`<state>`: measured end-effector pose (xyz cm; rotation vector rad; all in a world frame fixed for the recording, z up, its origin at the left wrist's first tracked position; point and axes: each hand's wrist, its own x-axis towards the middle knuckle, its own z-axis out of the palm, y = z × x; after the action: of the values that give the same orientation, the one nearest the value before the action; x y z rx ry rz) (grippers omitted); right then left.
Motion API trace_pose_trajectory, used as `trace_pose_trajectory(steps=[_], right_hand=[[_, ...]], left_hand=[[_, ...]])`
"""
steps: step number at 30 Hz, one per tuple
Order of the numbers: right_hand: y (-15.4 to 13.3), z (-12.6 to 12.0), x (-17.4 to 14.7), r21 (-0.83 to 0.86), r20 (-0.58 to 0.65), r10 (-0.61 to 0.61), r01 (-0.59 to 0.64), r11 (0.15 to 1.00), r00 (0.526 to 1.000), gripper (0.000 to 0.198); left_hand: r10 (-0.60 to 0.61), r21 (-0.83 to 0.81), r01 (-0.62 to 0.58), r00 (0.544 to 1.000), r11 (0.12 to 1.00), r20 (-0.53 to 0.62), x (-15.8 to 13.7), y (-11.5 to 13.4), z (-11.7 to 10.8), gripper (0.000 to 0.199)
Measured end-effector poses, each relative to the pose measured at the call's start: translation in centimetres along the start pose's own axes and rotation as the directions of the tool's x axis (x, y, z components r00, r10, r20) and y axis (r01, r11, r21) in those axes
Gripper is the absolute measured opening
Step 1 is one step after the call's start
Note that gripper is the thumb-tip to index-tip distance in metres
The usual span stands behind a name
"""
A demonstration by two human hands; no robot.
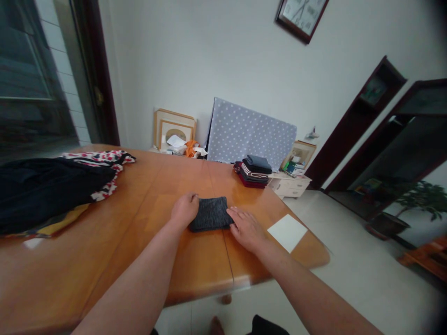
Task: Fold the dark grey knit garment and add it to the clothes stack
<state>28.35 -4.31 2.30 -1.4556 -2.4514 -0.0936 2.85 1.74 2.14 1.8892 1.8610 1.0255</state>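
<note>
Resting on the wooden worktop point(146, 195), near its far right corner: a small folded dark grey cloth point(210, 213), squared into a neat rectangle. Pressing against its left edge, the left hand point(184, 209), fingers curled loosely inward, knuckles up, gripping nothing that can be seen. Lying flat at its right edge, the right hand point(246, 229), fingers stretched out and close together, tips touching the cloth, palm down on the wood. Just beside the right hand, toward the worktop's edge, a white square of paper point(287, 231), lying flat and apart from the cloth. Further back on the same corner, a stack of folded garments point(254, 171), dark blue on top, striped and maroon pieces beneath. Heaped at the far left of the worktop, a pile of loose clothes point(52, 190), mostly black, with a red-and-white patterned piece showing at the back and a yellow one under it. Behind the worktop, leaning on the wall, a grey polka-dot covered board point(249, 132).
</note>
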Motion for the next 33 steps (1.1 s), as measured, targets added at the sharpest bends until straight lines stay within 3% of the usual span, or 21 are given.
trace_pose_trajectory(steps=[4,8,13,17,20,24,27,30,33], right_hand=[[-0.2,0.5,0.5,-0.039,-0.026,-0.015,0.014,0.999,1.0,0.061],[-0.3,0.7,1.1,-0.033,-0.03,-0.032,0.032,0.999,0.999,0.064],[-0.4,0.3,2.1,0.001,-0.043,-0.02,0.02,1.0,0.999,0.054],[-0.6,0.5,2.3,0.041,-0.09,0.051,-0.047,0.998,0.995,0.051],[-0.6,1.0,1.8,0.046,-0.057,0.047,-0.044,0.998,0.997,0.052],[-0.3,1.5,0.5,0.033,-0.008,0.04,-0.04,0.999,0.999,0.059],[-0.6,1.2,-0.6,0.021,-0.079,0.06,-0.058,0.998,0.995,0.062],[-2.4,0.5,-1.5,0.081,-0.209,0.136,-0.122,0.989,0.968,0.053],[-5.6,-0.4,-2.1,0.123,-0.186,0.147,-0.126,0.984,0.972,0.038]], left_hand=[[0.009,-0.026,-0.008,0.999,1.0,0.031,0.0,0.1,-0.1,0.027],[0.135,-0.058,-0.132,0.99,0.99,0.045,-0.8,1.0,0.0,0.024],[0.339,-0.105,-0.328,0.932,0.939,0.125,-2.0,2.2,0.1,0.025],[0.424,-0.064,-0.42,0.886,0.905,0.188,-2.3,2.2,0.1,0.025],[0.465,-0.033,-0.47,0.857,0.882,0.221,-2.1,1.7,0.3,0.026],[0.456,-0.044,-0.458,0.861,0.888,0.226,-1.5,1.0,0.7,0.03],[0.455,-0.094,-0.446,0.857,0.89,0.242,-1.1,0.6,1.0,0.029],[0.434,-0.18,-0.399,0.867,0.899,0.244,-0.6,0.2,1.2,0.029],[0.363,-0.264,-0.297,0.896,0.918,0.254,-0.2,-0.2,1.4,0.028]])
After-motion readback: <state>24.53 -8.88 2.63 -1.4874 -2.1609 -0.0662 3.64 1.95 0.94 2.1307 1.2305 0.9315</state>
